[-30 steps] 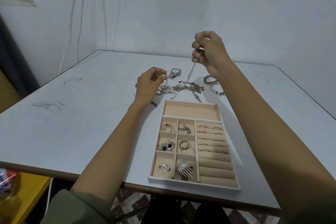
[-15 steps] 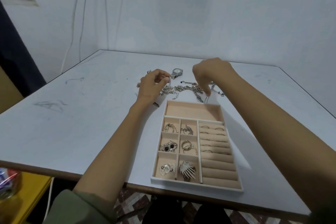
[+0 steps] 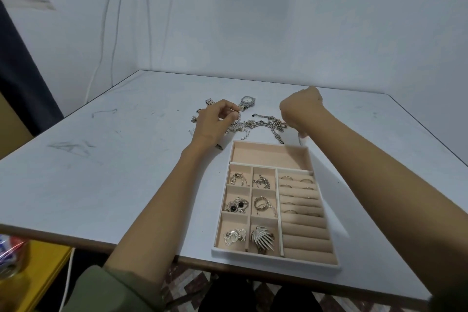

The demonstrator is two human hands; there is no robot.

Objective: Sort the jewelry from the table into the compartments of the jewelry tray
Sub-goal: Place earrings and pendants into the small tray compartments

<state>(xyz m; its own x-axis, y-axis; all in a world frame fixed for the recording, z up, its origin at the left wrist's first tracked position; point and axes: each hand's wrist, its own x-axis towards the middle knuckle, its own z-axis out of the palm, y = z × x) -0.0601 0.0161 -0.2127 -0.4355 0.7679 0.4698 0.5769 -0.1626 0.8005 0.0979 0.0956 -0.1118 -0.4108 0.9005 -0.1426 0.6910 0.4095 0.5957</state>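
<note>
The beige jewelry tray lies near the table's front edge. Its small left compartments hold earrings and pendants, its right rolls hold rings, and its long far compartment is bare. Just beyond it lies a pile of silver chains, with a silver watch farther back. My left hand pinches one chain of the pile between thumb and fingers. My right hand is curled palm down over the tray's far right corner, and a thin silver piece hangs blurred from its fingers.
A small metal link piece lies left of the watch. The white table stands in a room corner, with walls close behind and to the left. A yellow stool and a clear plastic container sit below the table's front left edge.
My right hand has come down from high above the pile to just over the tray's far right corner, bringing the thin silver piece with it. My left hand stays pinched on its chain.
</note>
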